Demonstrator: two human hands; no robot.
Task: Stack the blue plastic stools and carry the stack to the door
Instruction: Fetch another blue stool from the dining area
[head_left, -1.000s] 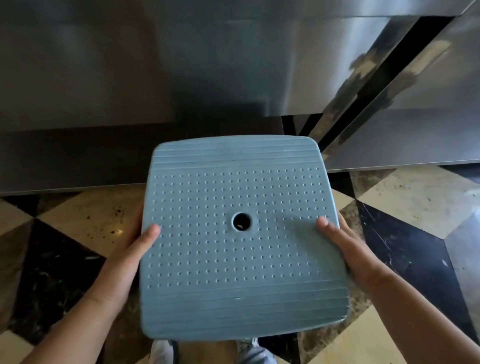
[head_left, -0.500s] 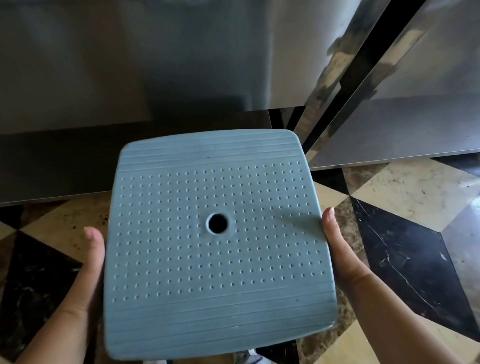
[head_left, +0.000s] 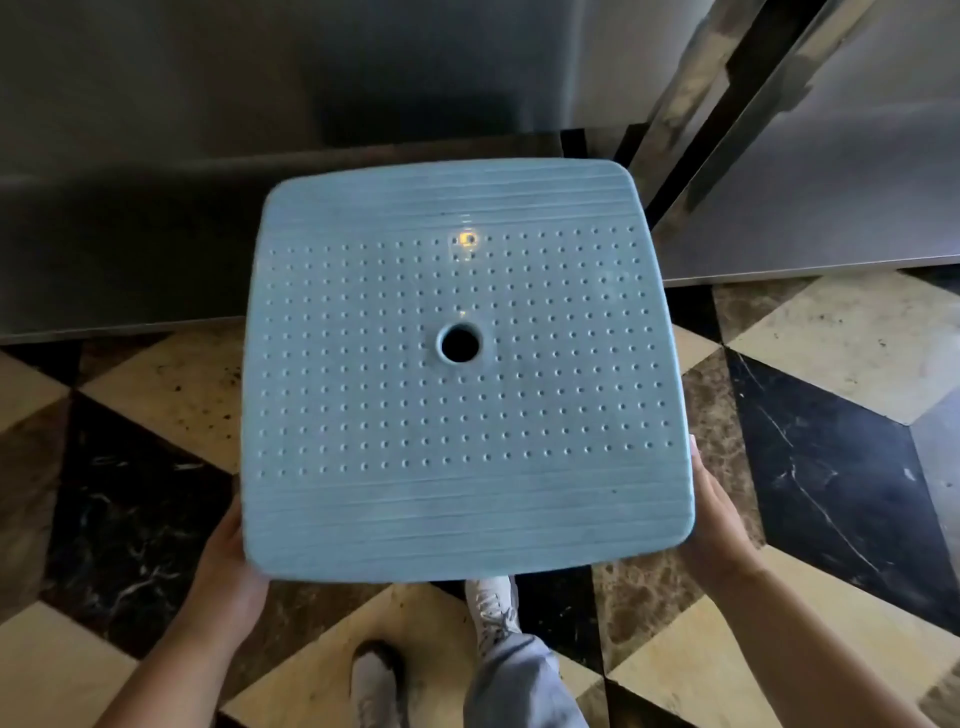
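A blue plastic stool (head_left: 467, 415) fills the middle of the view, seen from straight above: a square dimpled seat with a round hole in its centre. Whatever is stacked under it is hidden by the seat. My left hand (head_left: 226, 564) holds the seat's near-left edge from below, fingers out of sight under it. My right hand (head_left: 714, 519) holds the right edge near the front corner, its fingers also tucked beneath. The stool is carried above the floor, right in front of a metal door (head_left: 156, 156).
A stainless-steel door and panels span the far side, with a dark vertical gap (head_left: 727, 93) at the upper right. The floor (head_left: 857, 467) is patterned marble in black, cream and brown. My own feet (head_left: 488, 608) in white shoes show below the stool.
Both hands have slid back along the seat's edges toward its near corners. The thumbs that lay on the seat's top a second ago no longer show. My feet have come into view.
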